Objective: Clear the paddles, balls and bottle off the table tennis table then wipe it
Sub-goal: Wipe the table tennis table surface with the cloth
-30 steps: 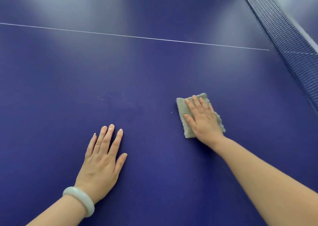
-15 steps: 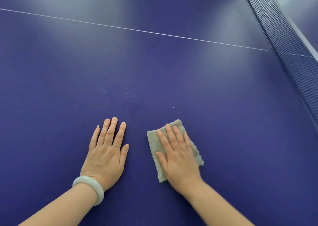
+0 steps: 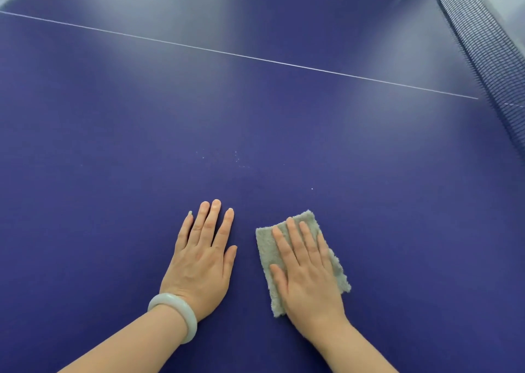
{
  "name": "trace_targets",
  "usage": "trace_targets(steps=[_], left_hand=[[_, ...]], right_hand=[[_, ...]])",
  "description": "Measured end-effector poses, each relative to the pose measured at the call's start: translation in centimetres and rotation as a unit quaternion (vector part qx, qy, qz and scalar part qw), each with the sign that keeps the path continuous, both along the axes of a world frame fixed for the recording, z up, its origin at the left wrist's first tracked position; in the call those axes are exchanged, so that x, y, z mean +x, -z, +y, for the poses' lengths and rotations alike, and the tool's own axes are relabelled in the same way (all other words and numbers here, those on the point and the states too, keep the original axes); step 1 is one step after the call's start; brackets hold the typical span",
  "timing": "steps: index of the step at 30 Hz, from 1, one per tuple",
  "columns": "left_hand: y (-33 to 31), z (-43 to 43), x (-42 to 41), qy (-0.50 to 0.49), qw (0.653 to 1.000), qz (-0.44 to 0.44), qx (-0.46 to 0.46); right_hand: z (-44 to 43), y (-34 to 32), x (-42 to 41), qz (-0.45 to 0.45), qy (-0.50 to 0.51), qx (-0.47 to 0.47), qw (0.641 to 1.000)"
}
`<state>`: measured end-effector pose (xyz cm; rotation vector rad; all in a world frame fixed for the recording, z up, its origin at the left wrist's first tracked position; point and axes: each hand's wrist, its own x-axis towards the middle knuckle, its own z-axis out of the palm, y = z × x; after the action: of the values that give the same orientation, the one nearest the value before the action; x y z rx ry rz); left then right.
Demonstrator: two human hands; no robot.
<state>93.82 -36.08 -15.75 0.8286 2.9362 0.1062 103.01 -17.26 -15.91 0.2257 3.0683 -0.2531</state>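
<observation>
My right hand lies flat on the grey cloth, its fingers straight and pressing it to the blue desk at the near middle. Just to its left, my left hand rests flat and released, grasping nothing. To wipe well I'd press evenly through the whole palm and push overlapping strokes out over the pale specks just beyond; the cloth's long axis runs near to far, its far end leaning slightly left.
</observation>
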Motion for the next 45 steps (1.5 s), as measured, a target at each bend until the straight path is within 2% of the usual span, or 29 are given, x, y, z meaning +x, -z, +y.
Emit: trace_targets(steps=[2,5,7,9,11,13,18,21,23,25,28,30,33,36,40,42,45], left_hand=[[-0.1,0.0,0.0,-0.002,1.000,0.001,-0.004],[-0.2,0.0,0.0,-0.004,1.000,-0.003,-0.007],[-0.2,0.0,0.0,-0.004,1.000,-0.002,-0.008],[-0.4,0.1,0.0,0.000,1.000,-0.006,-0.007],[-0.5,0.1,-0.1,0.000,1.000,-0.009,-0.003],[-0.8,0.1,-0.1,-0.004,1.000,-0.020,-0.005],[-1.6,-0.1,-0.1,0.002,0.999,-0.045,0.013],[-2.1,-1.5,-1.1,-0.005,0.988,-0.074,0.134],[-2.1,-3.7,-2.8,-0.035,0.985,-0.054,0.161],[-2.2,-6.2,-5.5,-0.094,0.987,-0.004,0.132],[-2.0,-9.8,-9.7,-0.236,0.971,-0.020,0.026],[-1.3,-11.2,-11.3,-0.297,0.954,-0.034,-0.027],[-0.3,-11.7,-11.7,-0.308,0.950,-0.013,-0.057],[0.0,-11.7,-11.6,-0.308,0.951,0.005,-0.036],[-0.3,-11.8,-11.8,-0.308,0.951,-0.005,-0.023],[-0.5,-11.7,-11.8,-0.307,0.952,-0.008,-0.011],[-0.7,-11.6,-11.7,-0.304,0.952,-0.016,-0.028]], right_hand=[[4.4,0.2,-3.1,0.002,0.044,0.023,0.999],[10.9,-0.5,-8.1,-0.035,0.266,0.006,0.963],[10.6,-0.9,-10.3,-0.030,0.333,-0.019,0.942],[7.0,-0.3,-10.7,-0.003,0.261,-0.013,0.965],[2.7,0.1,-9.4,0.023,0.100,-0.008,0.995],[0.7,0.1,-8.0,0.006,0.011,-0.018,1.000],[0.7,0.0,-7.6,0.008,0.033,-0.001,0.999],[0.5,-0.2,-7.7,0.001,0.031,-0.002,1.000],[0.7,-0.1,-7.7,-0.002,0.035,-0.001,0.999],[0.6,-0.1,-7.7,0.000,0.040,-0.001,0.999],[0.4,-0.1,-7.8,0.002,0.051,-0.008,0.999],[0.3,0.0,-8.0,-0.003,0.062,-0.003,0.998],[0.7,0.2,-9.2,-0.015,0.120,0.007,0.993],[1.6,-0.1,-12.5,-0.027,0.230,0.022,0.973],[-0.6,-1.9,-19.3,-0.055,0.353,-0.052,0.932],[-4.2,-2.1,-22.5,-0.064,0.324,-0.063,0.942],[-10.8,-1.3,-24.3,-0.045,0.126,-0.026,0.991]])
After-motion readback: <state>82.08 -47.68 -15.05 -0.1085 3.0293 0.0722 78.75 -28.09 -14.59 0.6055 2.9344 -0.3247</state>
